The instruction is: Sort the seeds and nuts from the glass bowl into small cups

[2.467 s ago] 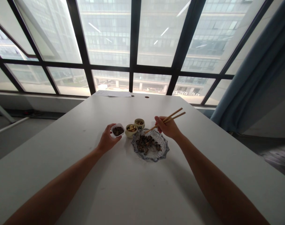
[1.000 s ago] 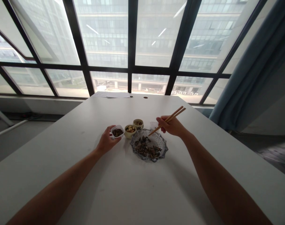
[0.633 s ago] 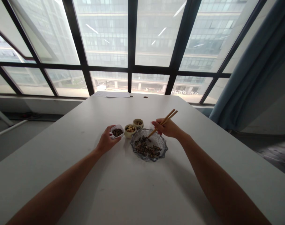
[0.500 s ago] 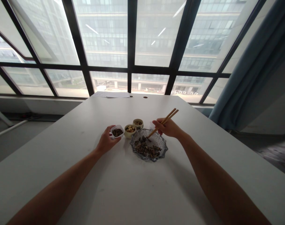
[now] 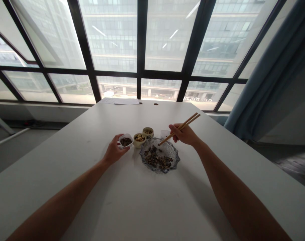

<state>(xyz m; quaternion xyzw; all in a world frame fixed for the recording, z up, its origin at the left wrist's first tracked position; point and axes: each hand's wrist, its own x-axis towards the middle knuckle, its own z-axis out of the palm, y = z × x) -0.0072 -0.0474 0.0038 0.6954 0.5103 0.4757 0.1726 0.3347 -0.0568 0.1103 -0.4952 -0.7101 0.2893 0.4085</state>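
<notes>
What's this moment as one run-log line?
left hand: holds white container, dark pieces inside | right hand: holds chopsticks, tips over glass bowl of dark pieces | beside bowl: two cream cups

Daylight is being admitted through the windows (image 5: 117,40) across the upper frame, soft shadows are being cast over the bench (image 5: 132,207) below, and the right edge is being left dim.

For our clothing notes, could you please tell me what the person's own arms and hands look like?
The left hand and right hand wear no gloves, and no ring or watch can be made out. The left forearm and right forearm are bare, with no sleeve showing.
</notes>
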